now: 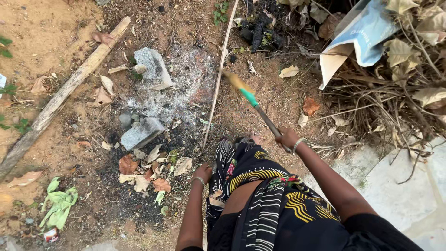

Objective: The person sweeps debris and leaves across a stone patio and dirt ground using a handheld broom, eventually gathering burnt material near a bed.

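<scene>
Head view: right hand [287,138] fisted round broom handle [265,119], mid-sweep over ash patch [183,88]. Left hand [203,172] at skirt [246,160]; grip unclear. Next likely: reach leaves [148,174].

Place: an outdoor yard, bare dirt ground [42,37]
Ground signs: ash patch [186,88], grey stone blocks [153,67], dry leaves [148,176]
Edges: wooden pole [60,97], dry brush pile [395,88], concrete slab [409,186]

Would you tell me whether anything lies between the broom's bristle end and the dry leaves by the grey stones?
Yes. A long thin stick lies on the ground between the broom in the right hand and the dry leaves; bare soil otherwise.
</scene>
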